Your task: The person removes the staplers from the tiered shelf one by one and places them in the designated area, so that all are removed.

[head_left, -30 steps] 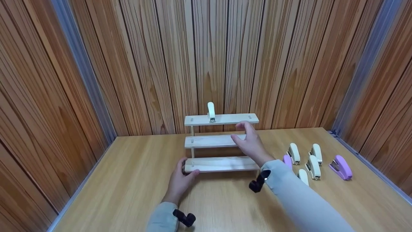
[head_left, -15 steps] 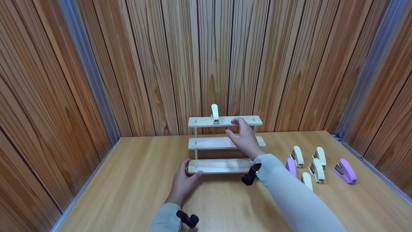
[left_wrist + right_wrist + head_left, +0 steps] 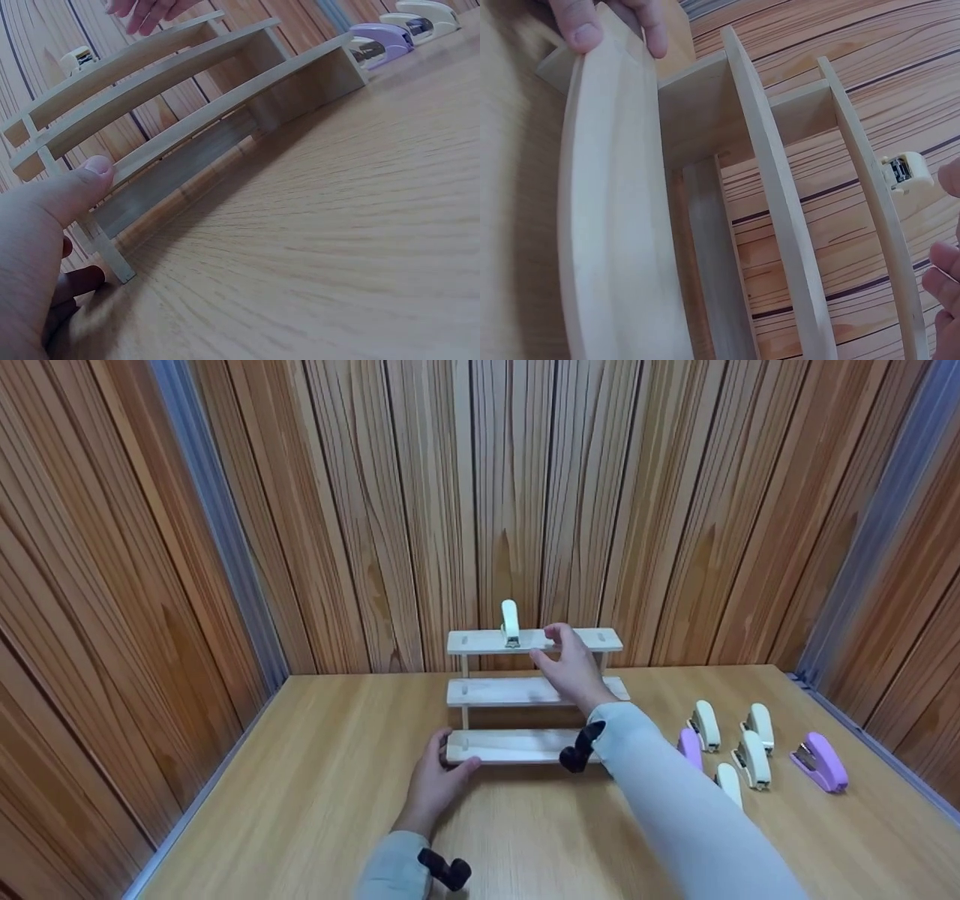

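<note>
A three-tier wooden display rack [image 3: 510, 692] stands on the table. My left hand [image 3: 439, 781] grips the left end of its lowest shelf; in the left wrist view the thumb [image 3: 94, 169] lies on the shelf's front edge. One cream stapler [image 3: 511, 624] sits upright on the top shelf, left of its middle. Just right of that stapler, my right hand [image 3: 574, 666] hovers in front of the top shelf, fingers loosely bent, holding nothing. The right wrist view has the cream stapler [image 3: 907, 171] a small gap away from the right fingertips [image 3: 943, 259].
To the right of the rack, several cream staplers [image 3: 752, 760] stand on the table [image 3: 315, 810]. A purple stapler [image 3: 823, 763] stands at the far right, and another purple stapler [image 3: 690, 748] is partly behind my right sleeve. A wood-panelled wall [image 3: 420, 510] rises behind the rack.
My right hand has moved left and up, from the middle shelf's right part to the top shelf near the stapler. My left hand keeps its grip. The head view has shifted slightly.
</note>
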The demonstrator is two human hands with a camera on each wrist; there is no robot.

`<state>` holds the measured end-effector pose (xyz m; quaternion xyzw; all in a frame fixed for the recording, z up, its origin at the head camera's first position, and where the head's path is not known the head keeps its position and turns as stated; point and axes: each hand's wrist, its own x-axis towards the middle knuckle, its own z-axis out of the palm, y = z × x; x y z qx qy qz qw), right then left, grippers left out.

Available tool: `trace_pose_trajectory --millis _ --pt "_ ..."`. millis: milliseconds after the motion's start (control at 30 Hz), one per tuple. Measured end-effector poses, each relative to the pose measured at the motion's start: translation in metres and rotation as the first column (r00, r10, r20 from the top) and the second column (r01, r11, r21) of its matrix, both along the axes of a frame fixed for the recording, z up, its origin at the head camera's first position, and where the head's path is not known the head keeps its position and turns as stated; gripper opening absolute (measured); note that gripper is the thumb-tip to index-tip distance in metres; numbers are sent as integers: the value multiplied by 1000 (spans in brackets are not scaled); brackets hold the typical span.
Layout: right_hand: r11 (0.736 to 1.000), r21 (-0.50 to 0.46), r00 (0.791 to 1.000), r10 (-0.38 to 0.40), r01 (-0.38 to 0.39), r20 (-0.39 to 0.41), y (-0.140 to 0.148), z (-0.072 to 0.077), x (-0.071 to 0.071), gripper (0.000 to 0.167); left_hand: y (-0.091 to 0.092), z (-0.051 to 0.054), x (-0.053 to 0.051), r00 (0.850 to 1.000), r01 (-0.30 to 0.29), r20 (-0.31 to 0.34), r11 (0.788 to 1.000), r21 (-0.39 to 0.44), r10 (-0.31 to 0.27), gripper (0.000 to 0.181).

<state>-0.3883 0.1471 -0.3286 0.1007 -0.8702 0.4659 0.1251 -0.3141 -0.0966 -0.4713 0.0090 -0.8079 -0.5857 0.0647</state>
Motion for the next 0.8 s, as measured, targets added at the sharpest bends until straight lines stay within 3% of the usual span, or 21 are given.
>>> trace_pose_trajectory --millis 267,567,800 --pt "1000 -26 998 9 -8 62 -10 1 -10 60 0 -1 0 1000 -6 18 1000 -10 6 85" --pt "998 6 992 63 -64 109 -20 4 -16 64 0 -4 0 1000 9 -9 1000 -3 -9 85" --pt "995 2 989 98 -99 115 -28 9 -24 66 3 -2 -2 1000 -15 26 1000 -10 15 85"
